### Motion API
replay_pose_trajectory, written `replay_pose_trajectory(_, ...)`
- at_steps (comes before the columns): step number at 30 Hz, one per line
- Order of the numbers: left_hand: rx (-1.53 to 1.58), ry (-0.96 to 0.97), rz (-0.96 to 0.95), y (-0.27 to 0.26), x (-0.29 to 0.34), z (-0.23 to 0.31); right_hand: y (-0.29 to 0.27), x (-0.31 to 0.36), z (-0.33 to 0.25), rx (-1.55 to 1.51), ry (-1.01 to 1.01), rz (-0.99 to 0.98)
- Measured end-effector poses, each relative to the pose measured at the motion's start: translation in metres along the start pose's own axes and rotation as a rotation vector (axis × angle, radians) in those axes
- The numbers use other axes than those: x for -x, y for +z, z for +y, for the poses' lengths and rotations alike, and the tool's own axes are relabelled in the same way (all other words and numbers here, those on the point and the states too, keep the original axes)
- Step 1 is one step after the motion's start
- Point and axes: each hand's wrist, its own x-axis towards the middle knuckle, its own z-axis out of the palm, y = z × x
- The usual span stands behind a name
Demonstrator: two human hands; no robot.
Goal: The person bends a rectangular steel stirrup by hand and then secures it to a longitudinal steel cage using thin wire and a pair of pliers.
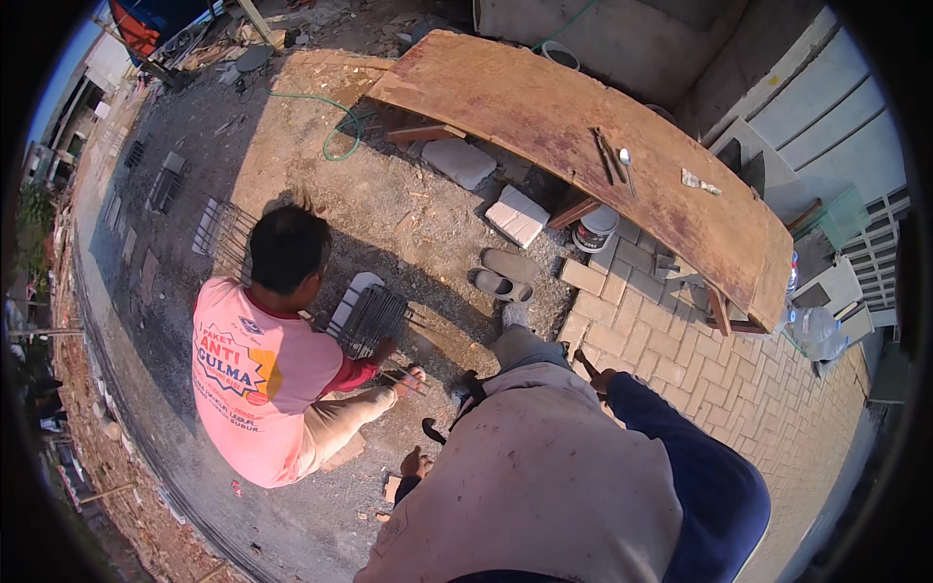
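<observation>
My right hand [603, 381] is closed around a dark, narrow hand tool [585, 364], whose exact kind I cannot make out, beside my right thigh. Low on my left side, my left hand [416, 462] shows only partly past my light, stained clothing, its fingers looking apart and nothing visible in them. A dark hooked piece [432, 429] is just above that hand, apart from it. To my left, a co-worker in a pink shirt [243, 389] sits low, one hand by a bundle of bent metal rods [374, 323] next to a white block [352, 299].
A long wooden table [544, 107] ahead carries pliers-like tools [609, 155], a spoon [626, 160] and a crumpled packet [700, 182]. Sandals [505, 276], a white block [517, 216] and a bucket [595, 229] lie near it. Paving [671, 340] spans my right; a green hose [340, 155] lies ahead left.
</observation>
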Motion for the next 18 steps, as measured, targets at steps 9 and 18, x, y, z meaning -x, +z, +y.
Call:
replay_pose_trajectory(9, -0.636, 0.957, -0.200, 0.171, 0.018, 0.157, -0.097, -0.019, -0.030, -0.424, 0.035, 0.040)
replay_pose_trajectory(18, -0.691, 0.406, 0.131, 0.161, -0.019, 0.134, -0.162, -0.062, -0.105, -0.340, 0.045, 0.094)
